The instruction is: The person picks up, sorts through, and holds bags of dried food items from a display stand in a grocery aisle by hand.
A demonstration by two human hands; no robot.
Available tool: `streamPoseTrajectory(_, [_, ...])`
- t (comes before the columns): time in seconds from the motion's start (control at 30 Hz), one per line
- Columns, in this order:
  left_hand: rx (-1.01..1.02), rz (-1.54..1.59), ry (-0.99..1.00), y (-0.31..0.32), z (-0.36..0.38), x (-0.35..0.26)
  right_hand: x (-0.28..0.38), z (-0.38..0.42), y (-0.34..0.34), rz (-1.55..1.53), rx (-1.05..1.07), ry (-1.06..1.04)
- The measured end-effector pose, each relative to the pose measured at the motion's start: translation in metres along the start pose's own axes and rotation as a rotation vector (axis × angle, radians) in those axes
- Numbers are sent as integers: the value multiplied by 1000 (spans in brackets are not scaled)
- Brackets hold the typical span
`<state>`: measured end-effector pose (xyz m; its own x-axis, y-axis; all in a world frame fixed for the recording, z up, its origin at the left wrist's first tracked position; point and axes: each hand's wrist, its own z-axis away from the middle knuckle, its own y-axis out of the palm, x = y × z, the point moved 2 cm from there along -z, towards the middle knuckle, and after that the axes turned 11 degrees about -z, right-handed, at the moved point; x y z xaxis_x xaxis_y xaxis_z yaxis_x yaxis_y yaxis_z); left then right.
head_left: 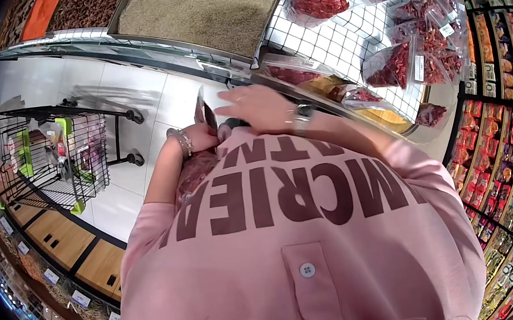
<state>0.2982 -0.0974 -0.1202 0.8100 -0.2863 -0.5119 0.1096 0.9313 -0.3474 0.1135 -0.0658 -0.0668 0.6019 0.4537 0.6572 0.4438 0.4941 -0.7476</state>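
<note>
My left hand point(203, 137), with a bracelet at the wrist, is closed in front of my pink shirt. Below it, partly hidden by my forearm and shirt, hangs a clear plastic bag point(195, 173) of dark red dried pieces, and the hand seems to grip its upper part. Just above the fingers a thin, dark-faced flat piece point(202, 107) stands up; I cannot make out what it is. My right hand point(257, 109), a watch on its wrist, reaches across toward the left, slightly blurred. Its fingers are stretched out, with nothing seen in them.
Clear bags of dark red goods point(390, 68) lie on a white wire grid point(312, 39) at the right. A bulk bin point(198, 12) of small grains is ahead. At the left stands a loaded black cart point(52, 158); packet shelves point(495, 148) line the far right.
</note>
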Motion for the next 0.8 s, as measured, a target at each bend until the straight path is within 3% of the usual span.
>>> streamPoseTrajectory(0.03, [-48,12,15,-6,3,-6,-4,-16,13,58,107,2])
streamPoseTrajectory(0.07, [-12,18,25,-10,5,-11,-14,-24,33,134,0,-113])
streamPoseTrajectory(0.13, [65,28,45,-21,11,-19,-20,-43,39,197,24,-223])
streamPoseTrajectory(0.17, [144,-63,-30,-27,15,-26,-23,-48,39,261,39,-228])
streamPoseTrajectory(0.23, [124,-124,60,-14,6,-13,-27,-48,44,388,80,-240])
streamPoseTrajectory(0.33, [110,19,144,-13,6,8,-33,-45,43,228,68,-134])
streamPoseTrajectory(0.4, [88,176,179,-17,16,18,-38,-40,40,69,212,67])
streamPoseTrajectory(0.47, [155,303,96,-16,25,23,-35,-15,32,15,82,47])
streamPoseTrajectory(0.53, [223,297,98,-14,18,49,-26,0,-1,9,-7,98])
streamPoseTrajectory(0.6, [222,437,150,-11,14,70,7,10,-63,-4,80,408])
streamPoseTrajectory(0.67, [227,514,146,-14,12,76,25,36,-106,170,-106,335])
streamPoseTrajectory(0.7, [236,522,116,-15,12,76,34,50,-131,181,-298,313])
streamPoseTrajectory(0.8, [232,472,92,-22,5,77,71,85,-214,169,-543,440])
